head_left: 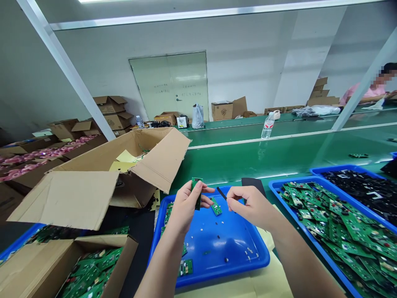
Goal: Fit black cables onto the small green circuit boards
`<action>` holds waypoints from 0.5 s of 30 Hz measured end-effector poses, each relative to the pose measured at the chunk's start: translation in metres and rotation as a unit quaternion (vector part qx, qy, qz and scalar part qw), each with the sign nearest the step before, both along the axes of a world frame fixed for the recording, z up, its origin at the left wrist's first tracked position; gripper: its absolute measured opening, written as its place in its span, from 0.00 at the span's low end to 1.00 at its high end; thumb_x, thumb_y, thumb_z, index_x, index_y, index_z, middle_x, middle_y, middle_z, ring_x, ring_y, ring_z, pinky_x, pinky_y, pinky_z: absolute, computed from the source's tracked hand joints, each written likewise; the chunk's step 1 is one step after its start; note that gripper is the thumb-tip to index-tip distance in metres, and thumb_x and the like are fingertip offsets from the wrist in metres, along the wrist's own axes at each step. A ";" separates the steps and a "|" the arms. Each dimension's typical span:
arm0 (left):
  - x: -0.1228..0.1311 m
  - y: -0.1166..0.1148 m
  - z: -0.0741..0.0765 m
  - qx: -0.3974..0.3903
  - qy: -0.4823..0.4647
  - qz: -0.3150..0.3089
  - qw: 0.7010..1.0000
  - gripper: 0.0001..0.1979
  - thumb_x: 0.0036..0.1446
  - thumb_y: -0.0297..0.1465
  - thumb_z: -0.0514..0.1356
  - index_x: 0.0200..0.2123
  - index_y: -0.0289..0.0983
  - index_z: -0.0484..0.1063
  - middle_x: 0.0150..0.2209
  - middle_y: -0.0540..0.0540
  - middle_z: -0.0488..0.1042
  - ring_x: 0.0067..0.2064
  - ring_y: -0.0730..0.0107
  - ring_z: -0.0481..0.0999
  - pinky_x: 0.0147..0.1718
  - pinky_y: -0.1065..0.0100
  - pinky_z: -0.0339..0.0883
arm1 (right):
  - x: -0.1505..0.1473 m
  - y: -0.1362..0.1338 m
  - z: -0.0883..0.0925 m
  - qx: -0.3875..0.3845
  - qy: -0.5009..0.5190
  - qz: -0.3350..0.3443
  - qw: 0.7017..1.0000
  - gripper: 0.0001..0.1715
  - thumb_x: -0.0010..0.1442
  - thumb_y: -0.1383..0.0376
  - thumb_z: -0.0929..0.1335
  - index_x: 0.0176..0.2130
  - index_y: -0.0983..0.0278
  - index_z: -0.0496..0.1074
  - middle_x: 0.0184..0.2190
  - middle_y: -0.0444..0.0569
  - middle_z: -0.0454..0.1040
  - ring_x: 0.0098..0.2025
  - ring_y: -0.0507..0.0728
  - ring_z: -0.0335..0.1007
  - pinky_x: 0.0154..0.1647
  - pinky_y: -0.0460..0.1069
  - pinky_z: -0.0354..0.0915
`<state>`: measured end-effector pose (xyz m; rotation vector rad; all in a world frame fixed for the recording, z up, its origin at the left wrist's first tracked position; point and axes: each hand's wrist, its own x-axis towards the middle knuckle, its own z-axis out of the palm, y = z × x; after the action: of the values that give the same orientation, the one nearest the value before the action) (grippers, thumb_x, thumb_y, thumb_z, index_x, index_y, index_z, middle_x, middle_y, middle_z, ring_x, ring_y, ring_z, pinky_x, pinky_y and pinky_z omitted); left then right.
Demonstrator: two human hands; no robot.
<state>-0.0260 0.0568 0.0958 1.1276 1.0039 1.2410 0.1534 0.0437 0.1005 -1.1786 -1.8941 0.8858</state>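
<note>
My left hand (188, 203) grips a small green circuit board (197, 182), held upright above a blue tray (214, 271). Pinched in my right hand (246, 202) is a thin black strip (221, 192), its free end pointing toward the board. The strip and the board are apart. Another circuit board (216, 206) lies in the tray between and below my hands. More boards rest along the tray's left side, one of them a board (186, 267) at the lower left corner. Several tiny loose parts (249, 253) are scattered over the tray floor.
To the right, a blue tray (274, 183) is heaped with circuit boards; behind it another tray (316, 169) holds black parts. An open carton (155, 165) stands left, with a smaller box (130, 252) of boards in front. A water bottle (267, 126) stands ahead. A person (356, 92) sits far right.
</note>
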 end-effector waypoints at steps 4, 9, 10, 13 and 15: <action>-0.003 -0.003 0.004 -0.014 -0.013 -0.022 1.000 0.14 0.51 0.40 0.63 0.33 0.34 0.72 0.35 0.42 0.79 0.27 0.72 0.76 0.26 0.72 0.68 | 0.009 -0.003 0.005 0.067 -0.052 0.009 0.996 0.13 0.59 0.66 0.60 0.24 0.64 0.65 0.23 0.44 0.69 0.25 0.50 0.61 0.24 0.45 0.56; 0.004 -0.008 0.005 -0.046 -0.031 -0.109 0.992 0.15 0.49 0.38 0.64 0.36 0.33 0.74 0.28 0.44 0.78 0.25 0.71 0.75 0.27 0.71 0.68 | 0.010 0.001 -0.001 0.199 -0.130 0.042 0.970 0.16 0.64 0.63 0.59 0.27 0.63 0.65 0.24 0.45 0.70 0.27 0.52 0.63 0.28 0.47 0.57; 0.006 -0.009 0.004 -0.049 -0.029 -0.116 0.992 0.15 0.49 0.38 0.64 0.36 0.32 0.74 0.25 0.45 0.76 0.23 0.71 0.74 0.25 0.71 0.67 | 0.009 0.002 -0.002 0.222 -0.138 0.045 0.964 0.17 0.65 0.63 0.59 0.26 0.63 0.65 0.23 0.45 0.69 0.26 0.52 0.62 0.28 0.47 0.57; 0.011 -0.011 0.003 -0.054 -0.028 -0.125 0.990 0.15 0.50 0.38 0.63 0.37 0.33 0.74 0.19 0.49 0.73 0.20 0.73 0.70 0.21 0.72 0.64 | 0.004 0.004 -0.006 0.278 -0.157 0.043 0.947 0.19 0.65 0.64 0.59 0.24 0.63 0.64 0.22 0.45 0.68 0.24 0.51 0.61 0.27 0.46 0.55; 0.013 -0.012 0.002 -0.060 -0.038 -0.127 0.989 0.12 0.49 0.37 0.62 0.34 0.34 0.74 0.19 0.49 0.72 0.20 0.74 0.69 0.20 0.72 0.63 | 0.002 0.005 -0.008 0.309 -0.168 0.034 0.936 0.19 0.65 0.65 0.59 0.23 0.63 0.63 0.21 0.45 0.68 0.24 0.51 0.61 0.27 0.46 0.55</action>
<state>-0.0132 0.0451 0.0982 1.0700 0.8382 0.9987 0.1551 0.0485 0.0922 -0.9062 -2.2622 0.0787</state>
